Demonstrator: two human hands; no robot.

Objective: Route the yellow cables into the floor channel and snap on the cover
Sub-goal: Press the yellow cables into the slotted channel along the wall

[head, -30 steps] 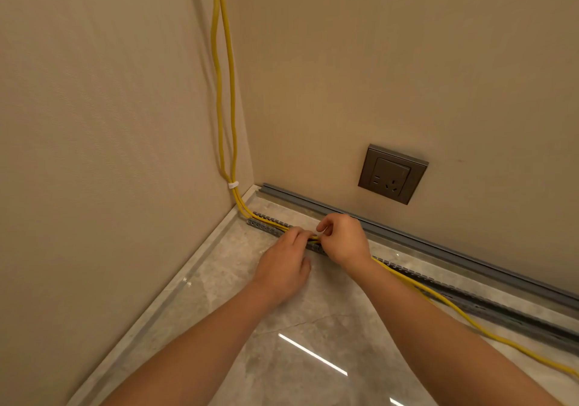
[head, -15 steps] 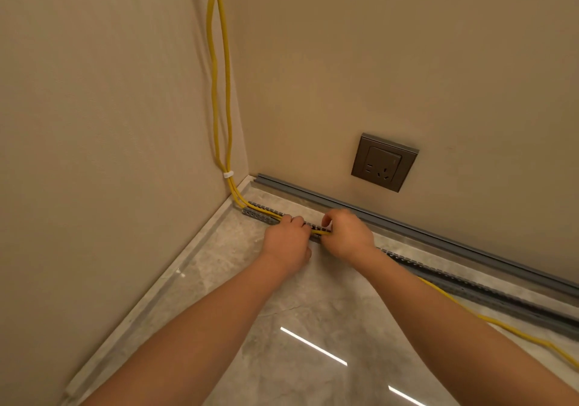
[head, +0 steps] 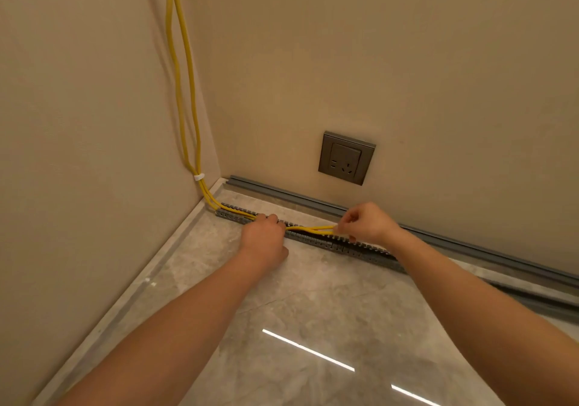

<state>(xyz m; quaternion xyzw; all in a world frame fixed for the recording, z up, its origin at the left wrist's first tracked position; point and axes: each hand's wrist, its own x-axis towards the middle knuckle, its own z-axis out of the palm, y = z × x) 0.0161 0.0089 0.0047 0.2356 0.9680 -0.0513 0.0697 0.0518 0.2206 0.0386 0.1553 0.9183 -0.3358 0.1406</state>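
Observation:
Two yellow cables (head: 188, 92) run down the wall corner, pass a white tie (head: 199, 176) and enter a grey slotted floor channel (head: 326, 244) lying on the tile. My left hand (head: 264, 236) presses the cables down into the channel near its left end. My right hand (head: 365, 222) pinches the cables a little above the channel, further right, so a short stretch of cable bows up between the hands. The grey cover strip (head: 297, 198) lies along the foot of the far wall, behind the channel.
A dark wall socket (head: 346, 158) sits low on the far wall above the cover strip. Beige walls meet in the corner at left. The floor is glossy marble tile (head: 313, 318) with light reflections near me.
My right hand has slid to the right along the cables, away from my left hand, lifting a short stretch. The left hand stayed pressing on the channel.

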